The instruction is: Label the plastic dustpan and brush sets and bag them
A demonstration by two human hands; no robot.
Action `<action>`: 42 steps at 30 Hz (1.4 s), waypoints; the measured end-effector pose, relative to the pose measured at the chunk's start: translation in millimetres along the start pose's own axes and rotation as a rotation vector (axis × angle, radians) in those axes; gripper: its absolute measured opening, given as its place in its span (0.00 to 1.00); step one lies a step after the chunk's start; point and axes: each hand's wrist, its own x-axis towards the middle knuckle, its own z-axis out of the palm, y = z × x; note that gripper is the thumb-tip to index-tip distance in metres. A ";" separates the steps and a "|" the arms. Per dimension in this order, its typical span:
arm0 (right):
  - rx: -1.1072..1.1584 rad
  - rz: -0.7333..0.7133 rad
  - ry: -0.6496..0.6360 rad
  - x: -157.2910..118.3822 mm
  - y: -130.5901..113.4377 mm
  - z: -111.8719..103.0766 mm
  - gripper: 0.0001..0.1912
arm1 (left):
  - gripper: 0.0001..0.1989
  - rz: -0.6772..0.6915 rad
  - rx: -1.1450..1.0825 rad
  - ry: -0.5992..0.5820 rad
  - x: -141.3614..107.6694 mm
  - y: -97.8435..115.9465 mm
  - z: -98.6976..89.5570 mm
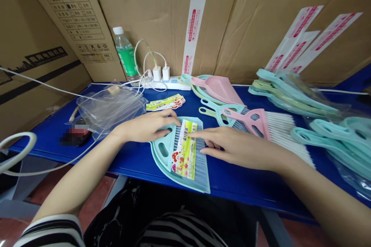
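A light-blue dustpan lies near the table's front edge. On it sits a small brush with grey bristles and a light-blue head. A green and white printed label card lies lengthwise across the bristles. My left hand rests over the brush's upper left part, thumb and fingers apart, fingertips by the card's top corner. From the right, my right hand touches the card with its stretched index finger. Its thumb is extended too, and the other fingers are curled underneath, holding nothing that I can see.
Behind are stacked dustpans, a pink dustpan on top, and several brushes. More light-blue sets lie at right. Label cards, plastic bags, a power strip, cables and a bottle stand left. Cardboard boxes wall the back.
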 end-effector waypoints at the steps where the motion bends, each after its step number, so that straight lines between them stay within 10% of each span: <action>1: 0.000 -0.003 0.003 -0.1 0.0 0.2 0.24 | 0.17 0.003 0.000 0.001 -0.1 -0.2 0.2; 42: 0.041 -0.152 0.015 2.6 -5.0 -2.1 0.19 | 0.15 -0.015 0.014 0.006 1.5 0.5 0.3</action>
